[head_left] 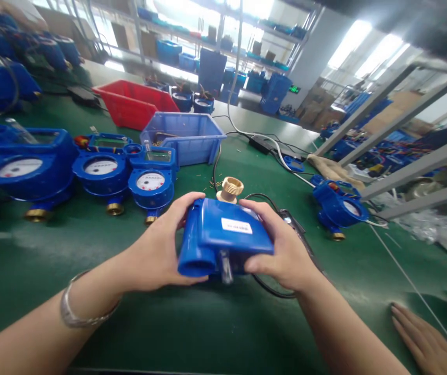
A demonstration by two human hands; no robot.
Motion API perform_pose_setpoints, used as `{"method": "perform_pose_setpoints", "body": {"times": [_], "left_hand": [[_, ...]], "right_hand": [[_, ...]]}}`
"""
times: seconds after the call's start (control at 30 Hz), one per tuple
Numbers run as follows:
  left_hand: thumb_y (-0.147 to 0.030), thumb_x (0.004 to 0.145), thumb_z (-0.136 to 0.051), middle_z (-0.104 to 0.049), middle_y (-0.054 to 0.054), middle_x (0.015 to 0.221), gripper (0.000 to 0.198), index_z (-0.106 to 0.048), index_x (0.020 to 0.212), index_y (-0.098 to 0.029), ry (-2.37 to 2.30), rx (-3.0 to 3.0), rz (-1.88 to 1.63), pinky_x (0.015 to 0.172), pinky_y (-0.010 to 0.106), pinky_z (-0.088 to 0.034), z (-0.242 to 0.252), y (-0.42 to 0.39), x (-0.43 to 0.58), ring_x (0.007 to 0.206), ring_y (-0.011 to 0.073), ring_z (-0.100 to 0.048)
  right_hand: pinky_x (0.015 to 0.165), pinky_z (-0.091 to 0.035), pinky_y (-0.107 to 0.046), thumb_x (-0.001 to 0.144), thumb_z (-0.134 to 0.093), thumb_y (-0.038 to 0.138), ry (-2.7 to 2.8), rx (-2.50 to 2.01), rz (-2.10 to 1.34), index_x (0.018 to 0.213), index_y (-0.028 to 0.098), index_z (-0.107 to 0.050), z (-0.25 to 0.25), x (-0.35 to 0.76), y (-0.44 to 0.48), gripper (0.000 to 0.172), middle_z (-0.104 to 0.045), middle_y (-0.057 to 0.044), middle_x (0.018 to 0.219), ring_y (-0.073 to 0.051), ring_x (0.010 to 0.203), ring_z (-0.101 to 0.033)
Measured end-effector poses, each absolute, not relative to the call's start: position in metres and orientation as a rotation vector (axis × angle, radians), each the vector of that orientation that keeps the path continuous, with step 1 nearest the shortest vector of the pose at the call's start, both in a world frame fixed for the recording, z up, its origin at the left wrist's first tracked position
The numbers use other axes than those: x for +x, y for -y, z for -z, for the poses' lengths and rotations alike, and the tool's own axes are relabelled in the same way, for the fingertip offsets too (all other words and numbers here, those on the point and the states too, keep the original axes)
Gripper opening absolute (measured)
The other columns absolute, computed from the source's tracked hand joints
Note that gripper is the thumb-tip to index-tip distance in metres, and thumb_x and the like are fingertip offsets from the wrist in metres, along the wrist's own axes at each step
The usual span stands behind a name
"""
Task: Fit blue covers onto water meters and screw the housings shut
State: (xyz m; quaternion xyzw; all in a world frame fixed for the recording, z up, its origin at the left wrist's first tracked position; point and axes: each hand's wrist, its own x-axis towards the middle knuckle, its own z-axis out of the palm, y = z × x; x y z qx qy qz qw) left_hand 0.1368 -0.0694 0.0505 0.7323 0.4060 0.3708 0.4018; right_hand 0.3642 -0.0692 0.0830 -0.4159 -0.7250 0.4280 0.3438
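Note:
Between my two hands a blue water meter (223, 234) is held above the green bench, its brass threaded end (231, 188) pointing away from me. A white label and a clear plastic piece (226, 266) show on it; the dial is out of sight. My left hand (164, 245) wraps the left side, near a round blue opening. My right hand (282, 245) grips the right side, thumb on the lower edge. To the left stand several similar meters, among them one with a white dial (151, 182).
A red bin (135, 101) and a blue bin (192, 135) stand behind. Small brass screws (214, 185) lie on the bench (161, 323). Another meter (338, 205) sits at right beside a metal frame (414, 125). Black cables run behind my right hand. Another person's hand (426, 338) rests at lower right.

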Motion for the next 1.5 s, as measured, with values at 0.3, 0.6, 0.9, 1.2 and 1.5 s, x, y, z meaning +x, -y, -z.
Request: {"method": "perform_pose_setpoints", "body": {"times": [0.3,0.6,0.9,1.2,1.5], "left_hand": [[-0.001,0.073,-0.05,-0.046,0.016,0.128,0.08,-0.014,0.141,-0.024,-0.808,2.623,-1.187,0.099,0.046,-0.042,0.012,0.082,0.128,0.121,0.0257,-0.044],[-0.041,0.079,-0.052,-0.056,0.022,0.121,0.058,-0.04,0.125,-0.008,-1.116,0.709,-0.614,0.093,0.047,-0.044,-0.002,0.101,0.124,0.107,0.0306,-0.058],[-0.039,0.065,-0.07,-0.073,0.008,0.087,0.041,-0.066,0.095,-0.011,-0.901,0.419,-0.563,0.079,0.03,-0.049,-0.009,0.099,0.143,0.089,0.0239,-0.065],[-0.033,0.065,-0.072,-0.07,0.008,0.101,0.046,-0.06,0.105,-0.014,-0.825,0.66,-0.487,0.085,0.035,-0.046,-0.014,0.081,0.146,0.095,0.0249,-0.063],[-0.044,0.063,-0.072,-0.069,0.011,0.098,0.052,-0.057,0.101,-0.012,-0.885,0.641,-0.571,0.087,0.038,-0.045,-0.007,0.081,0.151,0.097,0.029,-0.062]], "right_hand": [[0.101,-0.038,-0.041,0.074,-0.059,0.01,2.377,-0.995,-0.375,0.136,0.015,-0.025,-0.04,0.367,0.101,0.072,-0.034,-0.016,0.125,-0.027,0.119,-0.036],[0.097,-0.042,-0.053,0.072,-0.05,0.002,2.308,-0.978,-0.121,0.133,0.009,-0.03,-0.012,0.364,0.126,0.064,-0.036,-0.018,0.121,-0.033,0.121,-0.034],[0.094,-0.046,-0.055,0.085,-0.054,0.044,2.406,-0.886,-0.021,0.115,0.012,-0.047,-0.013,0.359,0.138,0.044,-0.047,-0.016,0.11,-0.032,0.114,-0.045],[0.07,-0.053,-0.033,0.088,-0.042,0.01,2.536,-0.991,-0.038,0.118,0.021,-0.05,-0.055,0.36,0.108,0.033,-0.052,-0.015,0.124,-0.02,0.087,-0.062],[0.05,-0.043,-0.03,0.092,-0.036,0.02,2.731,-0.944,0.116,0.085,0.016,-0.061,-0.063,0.335,0.09,0.027,-0.067,-0.009,0.095,-0.017,0.057,-0.057]]}}
